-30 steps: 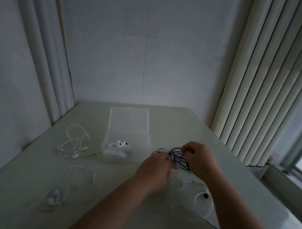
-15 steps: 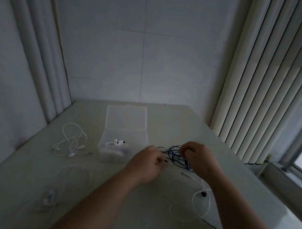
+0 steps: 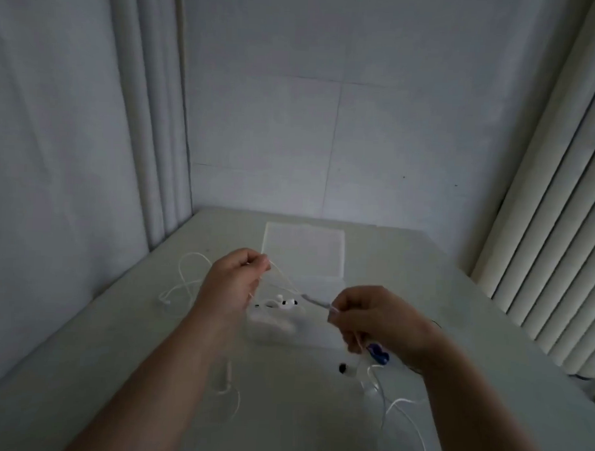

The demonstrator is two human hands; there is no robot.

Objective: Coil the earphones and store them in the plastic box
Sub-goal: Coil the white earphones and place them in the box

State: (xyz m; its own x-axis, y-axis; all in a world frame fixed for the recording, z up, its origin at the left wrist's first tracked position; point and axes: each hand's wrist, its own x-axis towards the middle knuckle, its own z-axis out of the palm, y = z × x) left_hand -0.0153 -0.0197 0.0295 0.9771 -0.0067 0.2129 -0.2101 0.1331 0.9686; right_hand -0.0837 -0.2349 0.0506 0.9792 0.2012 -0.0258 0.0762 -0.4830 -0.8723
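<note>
Both hands are raised over the desk (image 3: 455, 298), stretching a thin white cord (image 3: 289, 285) between them. The left hand (image 3: 235, 284) is closed in a pinch, thumb against fingertips, on the cord's far left end, just in front of the box lid (image 3: 303, 249). The right hand (image 3: 380, 321) is curled shut and pinches the cord's other end between thumb and forefinger; a short grey stretch of the cord shows just left of that pinch. From the underside of the right hand more white cord drops to the desk, and a small blue piece (image 3: 379, 354) sticks out below the fingers; what it belongs to cannot be told.

The clear plastic box (image 3: 319, 327) stands open in the middle of the desk, behind and between the hands, its lid lying flat on the far side. Inside it, toward the left, lies a white set of earphones (image 3: 281, 302) with dark tips.

On the desk left of the left hand lies another loose white set (image 3: 183, 282). A white cord loop (image 3: 231, 395) lies near, under the left forearm. Near right, a dark-tipped earbud (image 3: 346, 368) rests on the desk with white cord (image 3: 404, 411) looping toward the near edge.
</note>
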